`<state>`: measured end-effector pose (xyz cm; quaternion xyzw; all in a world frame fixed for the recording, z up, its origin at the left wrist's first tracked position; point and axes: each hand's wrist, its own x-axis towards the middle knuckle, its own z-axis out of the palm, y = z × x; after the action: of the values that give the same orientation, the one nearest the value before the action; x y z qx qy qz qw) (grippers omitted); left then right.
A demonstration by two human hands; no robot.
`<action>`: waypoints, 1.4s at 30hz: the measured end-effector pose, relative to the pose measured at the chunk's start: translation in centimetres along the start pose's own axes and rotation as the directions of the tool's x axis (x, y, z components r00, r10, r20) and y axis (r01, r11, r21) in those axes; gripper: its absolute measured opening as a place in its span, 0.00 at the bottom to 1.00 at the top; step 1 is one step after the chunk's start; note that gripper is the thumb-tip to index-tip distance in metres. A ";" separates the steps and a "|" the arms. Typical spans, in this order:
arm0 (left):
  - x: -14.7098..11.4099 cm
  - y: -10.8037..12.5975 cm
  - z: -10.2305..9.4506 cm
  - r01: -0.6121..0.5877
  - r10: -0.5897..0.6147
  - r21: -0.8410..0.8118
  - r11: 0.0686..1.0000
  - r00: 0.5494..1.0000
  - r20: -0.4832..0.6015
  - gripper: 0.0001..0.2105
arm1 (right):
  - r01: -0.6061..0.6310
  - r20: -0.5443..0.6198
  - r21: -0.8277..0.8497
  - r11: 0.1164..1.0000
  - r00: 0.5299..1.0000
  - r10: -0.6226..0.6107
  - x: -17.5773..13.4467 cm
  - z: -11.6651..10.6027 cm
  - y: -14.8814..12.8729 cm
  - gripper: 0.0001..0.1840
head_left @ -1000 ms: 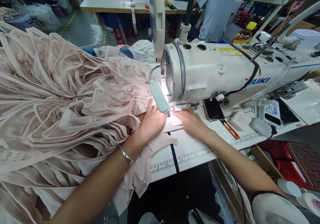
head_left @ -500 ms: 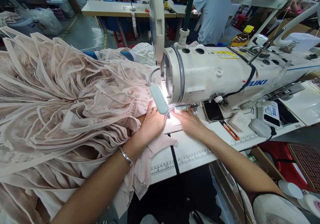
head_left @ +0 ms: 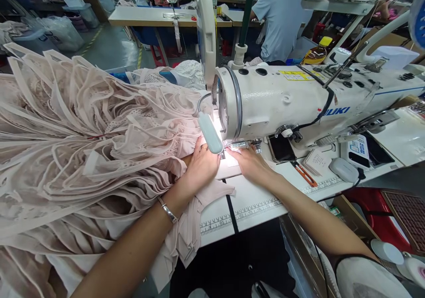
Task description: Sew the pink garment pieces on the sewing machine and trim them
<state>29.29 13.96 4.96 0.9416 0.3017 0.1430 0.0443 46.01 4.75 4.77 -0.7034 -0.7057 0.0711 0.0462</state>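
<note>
My left hand [head_left: 202, 164] lies palm down with fingers stretched forward on pale pink fabric [head_left: 215, 192], just left of the needle area. A small grey-green lamp [head_left: 210, 133] covers part of those fingertips. Right of the needle, my right hand [head_left: 251, 164] has its thumb and forefinger closed at the edge of the fabric, beneath the head of the white sewing machine [head_left: 265, 101]. Bright light falls between the hands, where the needle itself is hard to make out. Left of them spreads a large heap of pale pink lace-trimmed garment pieces [head_left: 99, 165], tied with a red string.
On the machine table, right of my hand, lie a black phone [head_left: 280, 149], an orange-handled cutter [head_left: 304, 174], paper tags [head_left: 317, 162] and a grey case [head_left: 344, 169]. A printed ruler [head_left: 255, 210] runs along the front edge. Behind the machine, a person in blue [head_left: 280, 19] is at another table.
The view has shifted slightly. Both hands keep nearly the same place beside the needle, and the fabric shows no clear movement.
</note>
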 end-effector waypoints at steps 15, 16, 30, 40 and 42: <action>-3.9 2.4 -4.5 -0.080 0.080 0.364 0.928 0.997 0.014 0.16 | 0.216 -0.036 0.064 0.974 0.976 -0.214 -1.1 -1.5 -1.3 0.14; -5.1 2.7 -5.5 -0.079 0.083 0.375 0.924 0.997 0.004 0.16 | 0.341 -0.013 0.107 0.934 0.940 -0.341 -1.6 -1.6 -1.7 0.12; -7.4 1.7 -3.4 -0.396 0.403 0.369 0.841 0.913 0.060 0.26 | -0.260 0.246 0.907 0.332 0.966 0.083 -5.9 -1.2 -0.9 0.16; -7.2 1.9 -3.1 -0.329 0.244 0.412 0.850 0.938 0.248 0.28 | -0.011 -0.086 -0.034 0.999 0.996 0.008 -9.3 -3.3 1.5 0.07; -6.1 2.3 -2.9 -0.398 0.325 0.425 0.813 0.916 0.235 0.25 | -0.029 -0.055 -0.145 0.989 0.998 0.021 -9.2 -2.7 1.4 0.09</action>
<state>24.95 8.53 6.67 0.9725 0.1378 0.0007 -0.1876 47.86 -4.36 7.53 -0.7153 -0.6987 0.0012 0.0128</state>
